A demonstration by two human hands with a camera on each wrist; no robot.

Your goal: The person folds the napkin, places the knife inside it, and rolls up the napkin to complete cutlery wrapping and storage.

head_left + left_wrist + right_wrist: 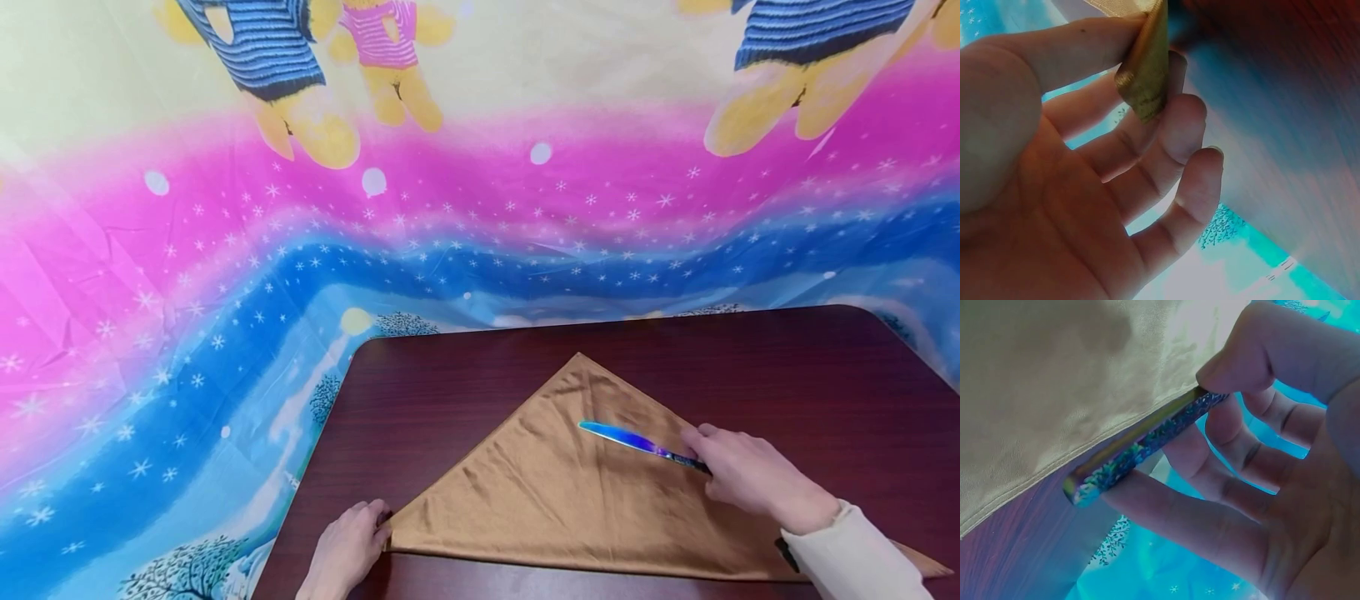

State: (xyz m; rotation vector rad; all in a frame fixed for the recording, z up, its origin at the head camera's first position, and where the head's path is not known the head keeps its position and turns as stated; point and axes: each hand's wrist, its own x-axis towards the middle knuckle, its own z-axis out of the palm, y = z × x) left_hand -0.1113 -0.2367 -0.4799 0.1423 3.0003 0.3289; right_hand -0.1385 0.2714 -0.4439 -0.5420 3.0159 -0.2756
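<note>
Right fingers (1191,519) grip knife (624,436) (perhaps above cloth (510,500)).

Head view from above, forward and down; wrist views close on the hands (348,537) (753,475); cloth (517,492) in all

Head view: bright, evenly lit; my table knife (622,437) glints blue, the satin cloth (525,500) shows soft sheen. Left wrist view: my left hand (1066,181) underlit, printed backdrop (1210,275) overexposed, tabletop (1291,144) hazed by glare. Right wrist view: cloth partly shadowed.
</note>
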